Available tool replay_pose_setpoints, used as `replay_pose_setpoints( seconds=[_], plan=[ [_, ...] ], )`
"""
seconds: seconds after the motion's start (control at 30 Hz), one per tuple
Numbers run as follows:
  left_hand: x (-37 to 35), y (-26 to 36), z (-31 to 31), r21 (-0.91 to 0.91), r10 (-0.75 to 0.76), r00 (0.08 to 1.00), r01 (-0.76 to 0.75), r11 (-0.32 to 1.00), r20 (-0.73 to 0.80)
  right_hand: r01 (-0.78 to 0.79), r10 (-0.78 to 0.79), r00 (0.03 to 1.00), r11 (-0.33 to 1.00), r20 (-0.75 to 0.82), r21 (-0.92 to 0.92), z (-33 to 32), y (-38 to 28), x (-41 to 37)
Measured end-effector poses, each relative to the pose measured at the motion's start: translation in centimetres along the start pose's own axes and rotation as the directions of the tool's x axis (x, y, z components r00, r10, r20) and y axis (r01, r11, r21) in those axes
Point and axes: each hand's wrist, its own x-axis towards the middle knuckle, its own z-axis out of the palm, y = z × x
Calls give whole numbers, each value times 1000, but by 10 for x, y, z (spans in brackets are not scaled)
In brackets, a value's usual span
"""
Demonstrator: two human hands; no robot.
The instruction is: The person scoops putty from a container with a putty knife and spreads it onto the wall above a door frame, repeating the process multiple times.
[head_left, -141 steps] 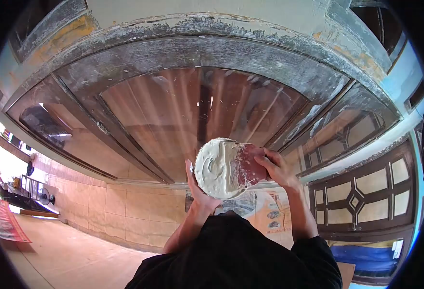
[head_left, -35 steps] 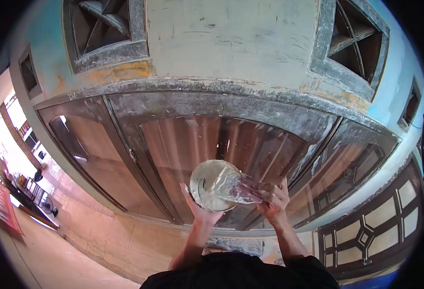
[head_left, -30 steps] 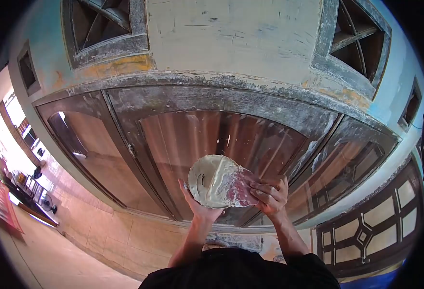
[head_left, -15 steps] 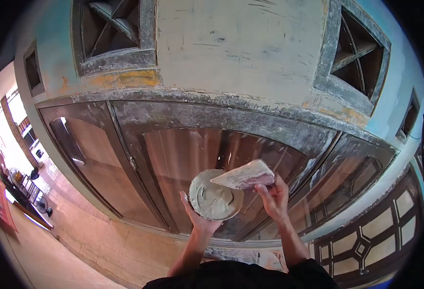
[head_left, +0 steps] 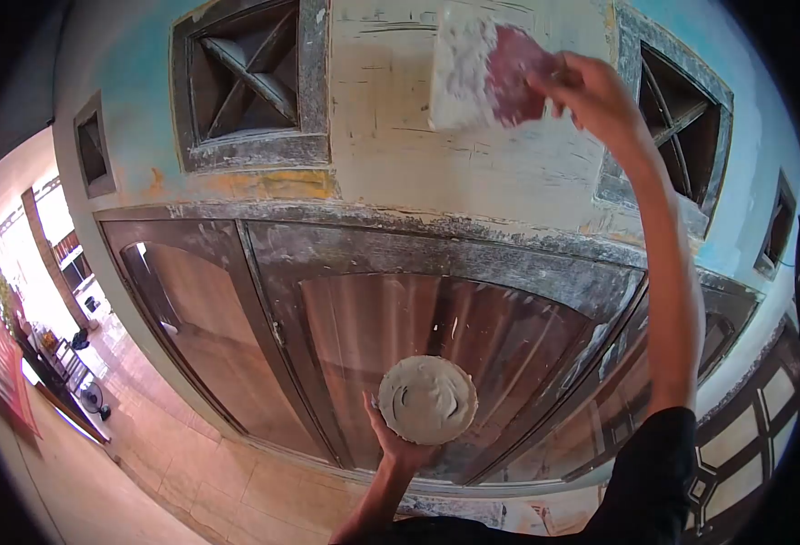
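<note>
Cream scuffed wall panel rises above a glazed wooden door. Right hand grips a flat red putty-coated scraper up at the panel. Left hand cups a round board of pale putty well below it. A shallow blade angle, even pressure and a level board would probably serve best.

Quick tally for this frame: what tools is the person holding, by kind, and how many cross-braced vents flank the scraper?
Scraper, in the right hand: 1
Plate of putty, on the left hand: 1
Cross-braced vents, one on each side: 2
Total: 4
</note>
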Motion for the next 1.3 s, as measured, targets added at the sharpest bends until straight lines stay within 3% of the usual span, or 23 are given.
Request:
replay_pose_setpoints(
  seconds=[0.17,0.37,0.47,0.53,0.67,0.73,0.8,0.87,1.0,1.07,1.13,1.2,1.3],
  plan=[
    [-3,4,-4,15,26,999,-26,1000,-18,37,-34,998,997,44,-68,17,-9,70],
    [-12,11,-9,-20,21,998,-20,1000,62,-86,88,993,996,85,-21,31,-42,98],
    [-7,12,-22,-19,32,997,-31,999,64,-55,68,993,991,100,-124,39,-43,104],
    [-7,12,-22,-19,26,998,-25,1000,64,-10,20,1000,926,22,-377,39,-45,102],
    [-9,14,-16,-16,20,999,-19,1000,44,-56,75,997,907,29,-418,29,-43,92],
    [-9,13,-16,-18,10,999,-9,1000,51,-18,-9,999,855,-49,-519,19,-32,86],
    [-10,12,-21,-20,0,998,1,1000,60,-48,31,999,872,-43,-488,0,-9,80],
    [-6,10,-30,98,95,995,-97,990,18,9,49,989,917,136,-400,-17,27,86],
    [-10,11,-12,-12,9,999,-8,1000,46,-13,25,998,977,56,-212,-14,6,70],
    [-10,9,-7,40,43,998,-46,998,55,112,-114,994,985,-4,-131,14,-10,77],
    [-6,6,-7,9,14,997,-15,1000,82,151,-151,988,988,29,-13,31,-40,82],
    [-2,1,-10,-26,-11,994,14,1000,111,16,-18,1000,984,-8,-177,49,-53,89],
    [2,0,-20,-63,-27,996,33,997,89,29,-34,999,933,-7,-358,42,-26,91]
  ],
)
